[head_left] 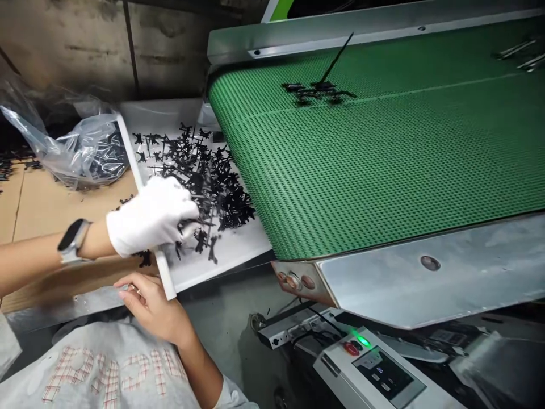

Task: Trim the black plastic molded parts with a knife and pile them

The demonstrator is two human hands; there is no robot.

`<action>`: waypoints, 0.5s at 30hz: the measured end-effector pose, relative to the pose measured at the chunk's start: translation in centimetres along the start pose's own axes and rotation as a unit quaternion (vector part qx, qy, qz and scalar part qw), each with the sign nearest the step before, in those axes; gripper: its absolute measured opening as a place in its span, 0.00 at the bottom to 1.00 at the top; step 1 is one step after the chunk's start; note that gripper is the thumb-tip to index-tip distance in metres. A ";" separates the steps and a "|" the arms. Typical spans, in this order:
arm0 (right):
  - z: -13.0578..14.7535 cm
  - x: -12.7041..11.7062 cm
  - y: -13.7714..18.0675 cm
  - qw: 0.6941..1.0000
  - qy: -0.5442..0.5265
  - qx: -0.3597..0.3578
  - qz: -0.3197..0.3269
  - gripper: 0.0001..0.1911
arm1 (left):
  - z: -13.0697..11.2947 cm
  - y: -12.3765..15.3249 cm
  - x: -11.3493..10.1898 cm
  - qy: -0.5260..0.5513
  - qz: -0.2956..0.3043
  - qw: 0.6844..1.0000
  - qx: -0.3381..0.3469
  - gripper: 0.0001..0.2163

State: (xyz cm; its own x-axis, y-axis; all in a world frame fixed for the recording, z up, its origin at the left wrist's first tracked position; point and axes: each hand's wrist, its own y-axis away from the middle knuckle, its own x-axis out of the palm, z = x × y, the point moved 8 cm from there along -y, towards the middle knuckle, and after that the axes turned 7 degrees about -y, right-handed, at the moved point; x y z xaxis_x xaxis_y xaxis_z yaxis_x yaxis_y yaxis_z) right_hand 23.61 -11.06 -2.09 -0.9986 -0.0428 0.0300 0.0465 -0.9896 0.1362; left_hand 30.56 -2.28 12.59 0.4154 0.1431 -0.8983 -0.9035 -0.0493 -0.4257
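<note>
White-gloved left hand [153,213]: fingers curled in pretty tight over the tray, kinda blurry, so can't tell if they've actually got hold of anything
Black parts [236,199]: heaped in the white tray [204,275], most of the pile just past the fingertips toward the belt, a few loose ones right by them
Bare right hand [155,309]: just beside the tray's near corner, fingers half bent, thumb close; can't tell if it's pinching something
Green belt [383,153]: dark cluster [317,94] on top, well apart from both hands
</note>
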 end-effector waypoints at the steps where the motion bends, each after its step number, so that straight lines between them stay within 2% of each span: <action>1: -0.3 0.3 0.1 1.000 0.018 0.009 0.006 0.10 | -1.5 0.1 -0.1 -0.025 0.001 0.999 0.022 0.10; 5: -2.1 1.2 0.9 0.993 0.114 0.039 0.003 0.16 | -5.6 1.3 -1.4 -0.055 -0.012 0.997 0.056 0.10; 8: -2.3 1.7 1.4 0.989 0.148 0.025 0.001 0.17 | -6.8 2.7 -1.5 -0.040 0.002 0.997 0.059 0.09; 11: -1.5 2.4 1.1 0.991 0.129 0.013 0.034 0.14 | -5.2 3.2 -0.2 -0.047 0.034 0.998 0.032 0.08; 15: -0.1 2.9 0.3 0.993 0.095 0.013 0.069 0.11 | 0.7 1.2 3.0 -0.080 0.078 0.992 -0.064 0.08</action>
State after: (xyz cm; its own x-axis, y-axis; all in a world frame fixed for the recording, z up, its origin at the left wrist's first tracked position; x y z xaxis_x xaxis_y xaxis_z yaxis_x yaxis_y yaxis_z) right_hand 20.68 -11.46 -2.05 -0.9692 -0.2055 -0.1359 0.1816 -0.9686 0.1697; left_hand 30.66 -1.17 9.44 0.2407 0.2789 -0.9297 -0.9301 -0.2074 -0.3030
